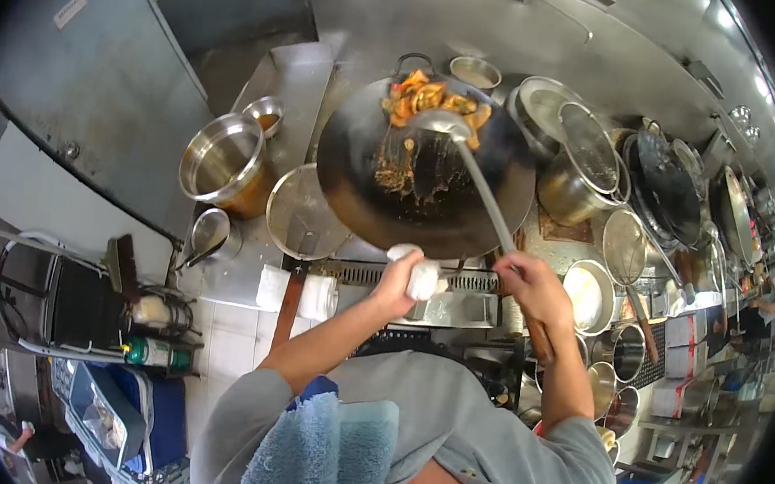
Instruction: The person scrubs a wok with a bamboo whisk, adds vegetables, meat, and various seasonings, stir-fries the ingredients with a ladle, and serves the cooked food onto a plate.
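Observation:
A large dark wok (pixel 344 160) stands on the range before me. Orange and brown pieces of food (pixel 423 96) are bunched at its far side, and brown residue streaks the middle. My right hand (pixel 537 297) is closed round the long handle of a ladle (pixel 488 196), whose bowl is against the food. My left hand (pixel 391 290) grips a folded white cloth (pixel 423 280) at the wok's near edge. Whether a wok handle lies inside the cloth is hidden.
A round strainer (pixel 305 212) and a tall metal pot (pixel 224 165) stand left of the wok. On the right are a pot topped by a sieve (pixel 589 149), a wire skimmer (pixel 625 247) and a bowl of white contents (pixel 588 296). Another person (pixel 3 425) is far left.

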